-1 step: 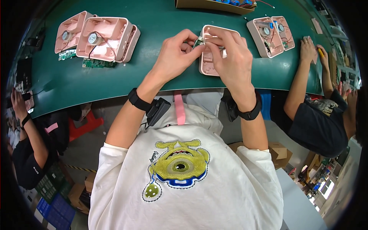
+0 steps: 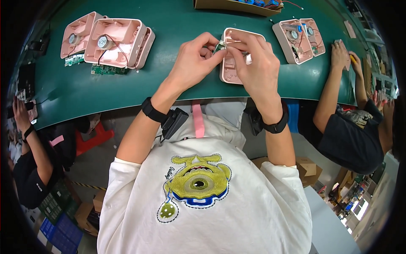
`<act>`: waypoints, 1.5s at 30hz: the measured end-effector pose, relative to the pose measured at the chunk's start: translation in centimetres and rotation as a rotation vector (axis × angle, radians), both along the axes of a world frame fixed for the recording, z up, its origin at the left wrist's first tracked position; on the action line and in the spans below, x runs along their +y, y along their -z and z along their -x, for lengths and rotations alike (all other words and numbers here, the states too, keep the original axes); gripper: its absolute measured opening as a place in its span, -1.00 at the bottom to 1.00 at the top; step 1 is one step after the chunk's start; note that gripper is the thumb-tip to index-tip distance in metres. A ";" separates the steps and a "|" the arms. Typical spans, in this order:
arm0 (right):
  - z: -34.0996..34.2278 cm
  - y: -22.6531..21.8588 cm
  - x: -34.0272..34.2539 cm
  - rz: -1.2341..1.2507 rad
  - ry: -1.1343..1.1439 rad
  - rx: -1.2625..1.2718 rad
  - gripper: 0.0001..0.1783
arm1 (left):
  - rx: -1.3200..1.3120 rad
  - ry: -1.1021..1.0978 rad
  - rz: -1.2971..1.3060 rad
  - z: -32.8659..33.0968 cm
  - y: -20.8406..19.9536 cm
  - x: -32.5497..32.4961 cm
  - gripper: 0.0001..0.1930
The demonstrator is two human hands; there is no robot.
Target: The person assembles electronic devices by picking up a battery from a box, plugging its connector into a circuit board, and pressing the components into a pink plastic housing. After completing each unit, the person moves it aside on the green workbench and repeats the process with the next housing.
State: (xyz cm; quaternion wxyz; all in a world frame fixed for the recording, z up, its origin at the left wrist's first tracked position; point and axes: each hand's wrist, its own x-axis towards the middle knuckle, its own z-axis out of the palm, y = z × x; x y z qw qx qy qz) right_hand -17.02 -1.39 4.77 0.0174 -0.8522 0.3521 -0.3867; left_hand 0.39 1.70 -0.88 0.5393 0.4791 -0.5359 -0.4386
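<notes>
Over a pink plastic housing [image 2: 230, 75], my two hands meet close together. My left hand [image 2: 194, 59] pinches a small green circuit board [image 2: 218, 46] between thumb and fingers, tilted above the housing's left edge. The fingertips of my right hand [image 2: 259, 61] are pressed together at the board's right end, beside a small pale connector [image 2: 221, 42]. Whatever those fingers grip is too small to make out. The right hand covers much of the housing, which lies with its hollow side up on the green table [image 2: 177, 91].
At the left stand several pink housings [image 2: 134, 42] with round speakers, wires and green boards [image 2: 109, 70]. Two more housings [image 2: 292, 41] are at the right. A cardboard box [image 2: 237, 7] of blue parts lies at the back. A co-worker's hands [image 2: 339, 55] work at the far right; another person's hand [image 2: 21, 114] shows at far left.
My right hand has shifted very slightly to the right, its fingertips still at the board. My left hand and the circuit board stay where they were.
</notes>
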 end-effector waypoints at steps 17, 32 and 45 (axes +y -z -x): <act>-0.1 -0.8 0.8 -0.401 0.160 -0.157 -0.65 | -0.167 -0.104 0.117 0.9 -1.0 1.1 -0.77; -0.1 0.3 0.4 -0.235 0.071 -0.121 -0.61 | -0.414 -0.192 0.342 1.1 -1.5 1.8 -0.73; -0.8 0.4 1.0 -0.200 0.106 -0.131 -0.61 | -0.312 -0.127 0.282 0.8 -1.0 1.9 -0.70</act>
